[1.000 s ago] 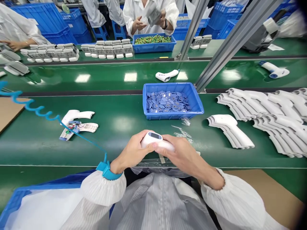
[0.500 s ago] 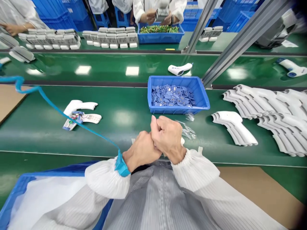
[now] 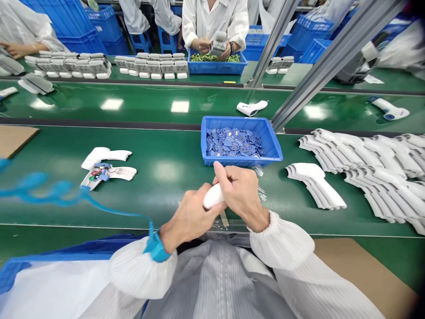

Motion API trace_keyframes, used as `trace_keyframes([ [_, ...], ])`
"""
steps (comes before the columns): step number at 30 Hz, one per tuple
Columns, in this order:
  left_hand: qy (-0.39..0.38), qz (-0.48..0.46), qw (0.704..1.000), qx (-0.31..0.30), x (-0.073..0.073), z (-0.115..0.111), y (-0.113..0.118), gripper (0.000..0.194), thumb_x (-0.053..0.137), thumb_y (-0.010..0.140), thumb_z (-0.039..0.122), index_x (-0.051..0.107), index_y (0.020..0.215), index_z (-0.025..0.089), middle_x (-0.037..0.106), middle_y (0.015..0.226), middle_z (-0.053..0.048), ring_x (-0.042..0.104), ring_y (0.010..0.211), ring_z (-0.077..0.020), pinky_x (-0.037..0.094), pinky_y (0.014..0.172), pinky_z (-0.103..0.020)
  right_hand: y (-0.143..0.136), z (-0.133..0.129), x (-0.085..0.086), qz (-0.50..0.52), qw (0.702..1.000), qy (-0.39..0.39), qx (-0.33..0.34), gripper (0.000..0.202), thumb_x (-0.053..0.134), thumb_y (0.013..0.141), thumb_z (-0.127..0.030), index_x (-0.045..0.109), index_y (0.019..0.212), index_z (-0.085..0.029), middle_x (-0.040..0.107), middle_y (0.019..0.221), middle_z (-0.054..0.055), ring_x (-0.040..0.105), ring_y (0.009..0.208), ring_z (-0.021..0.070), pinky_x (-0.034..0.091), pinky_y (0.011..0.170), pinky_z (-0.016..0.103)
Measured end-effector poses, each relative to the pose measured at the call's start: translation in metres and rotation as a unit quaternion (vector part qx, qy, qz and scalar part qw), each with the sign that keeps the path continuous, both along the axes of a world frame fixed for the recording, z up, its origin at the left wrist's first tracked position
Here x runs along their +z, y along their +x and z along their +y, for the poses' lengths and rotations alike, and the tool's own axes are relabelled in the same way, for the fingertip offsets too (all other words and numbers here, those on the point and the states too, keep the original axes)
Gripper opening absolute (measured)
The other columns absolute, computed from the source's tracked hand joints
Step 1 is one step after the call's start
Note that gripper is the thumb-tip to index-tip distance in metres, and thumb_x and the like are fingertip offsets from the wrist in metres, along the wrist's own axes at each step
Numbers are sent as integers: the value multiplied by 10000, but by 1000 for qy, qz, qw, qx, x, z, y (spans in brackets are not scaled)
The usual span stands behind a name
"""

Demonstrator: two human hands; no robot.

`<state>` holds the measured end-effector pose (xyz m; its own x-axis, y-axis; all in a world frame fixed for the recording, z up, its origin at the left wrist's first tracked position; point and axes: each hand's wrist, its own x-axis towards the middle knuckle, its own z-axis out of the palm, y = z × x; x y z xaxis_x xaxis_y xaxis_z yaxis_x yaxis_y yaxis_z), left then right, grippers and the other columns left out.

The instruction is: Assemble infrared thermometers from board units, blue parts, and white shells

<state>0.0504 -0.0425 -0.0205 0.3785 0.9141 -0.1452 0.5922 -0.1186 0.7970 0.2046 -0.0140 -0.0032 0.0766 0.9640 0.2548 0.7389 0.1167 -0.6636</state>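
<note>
Close to the bench's near edge, my left hand (image 3: 191,213) is closed around a smooth white plastic casing (image 3: 213,196), with its thumb along the lower side. My right hand (image 3: 239,190) grips the same casing from the right, thumb pointing forward. Only a rounded part of the casing shows; the fingers cover the rest. Just beyond the hands stands a blue bin (image 3: 242,161) of small blue plastic parts (image 3: 232,142). Clear plastic strips (image 3: 261,193) lie partly hidden behind my right hand. A teal wrist strap (image 3: 156,248) with a coiled cord circles my left wrist.
An opened handheld thermometer (image 3: 108,172) with exposed wiring lies at left. Rows of white shell halves (image 3: 381,177) and a smaller stack (image 3: 315,184) fill the right. A slanted metal post (image 3: 299,91) rises behind the bin. Across the conveyor (image 3: 139,104), a co-worker handles a grey-white device.
My hands have parted slightly and turned, bringing the white casing between them into view. The view has tilted up a little. The teal cord has swung lower.
</note>
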Motion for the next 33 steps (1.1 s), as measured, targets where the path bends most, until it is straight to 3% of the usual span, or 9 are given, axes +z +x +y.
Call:
trace_keyframes([
  [3,23,57,998,11,12,7,-37,243,652,879,443,631,950,211,698,822,1,613,679,-176,407,597,-271,29,37,9,-33,999,-33,25,489,431,1022,-436,745,753,-174,745,766,35,655,690,156,433,673,273],
  [7,155,182,971,28,13,18,-65,398,710,835,258,573,1205,208,701,1133,-56,648,985,-260,455,838,-359,60,103,-1,-131,987,-64,64,200,643,897,-202,755,1056,-155,751,1069,89,659,930,201,435,853,306],
  [11,253,345,901,-72,8,30,-51,252,653,863,183,630,1113,153,705,1060,-118,628,1000,-333,425,854,-447,65,142,-18,-142,980,-113,88,182,794,740,-151,767,919,-127,755,869,95,658,833,209,443,792,312],
  [14,243,359,899,-58,9,38,-44,129,578,914,204,661,992,143,707,956,-123,635,924,-328,422,808,-437,66,149,-20,-123,981,-125,88,132,822,697,-138,741,800,-125,724,736,68,634,713,187,448,728,309],
  [19,100,117,983,105,17,42,-57,324,533,960,474,599,1086,183,692,914,-50,617,760,-218,411,643,-313,66,122,-2,-40,993,-92,63,78,659,872,-208,689,901,-142,732,840,68,654,716,159,501,707,299],
  [22,41,-6,995,88,19,39,-53,369,501,965,536,582,1012,180,656,855,-20,574,726,-171,395,622,-273,53,83,12,120,981,-105,112,194,612,918,-311,674,1029,-165,737,927,66,680,707,152,559,692,310],
  [26,40,-42,997,49,22,33,-34,300,556,954,490,566,992,192,615,802,22,506,678,-130,375,617,-245,27,31,22,305,926,-143,171,282,679,874,-396,739,1040,-177,737,875,43,661,692,143,581,709,327],
  [29,59,-48,997,27,24,31,-22,262,552,967,453,564,1023,197,625,810,25,498,664,-127,373,621,-246,13,10,22,310,928,-106,178,251,638,917,-364,756,1066,-201,737,950,38,635,677,121,570,683,300],
  [33,97,-8,995,19,27,32,-19,254,510,990,429,559,1034,184,657,894,-21,551,724,-163,380,664,-278,9,2,20,200,963,-21,182,271,541,987,-314,734,1162,-241,746,1106,35,686,819,161,578,771,333],
])
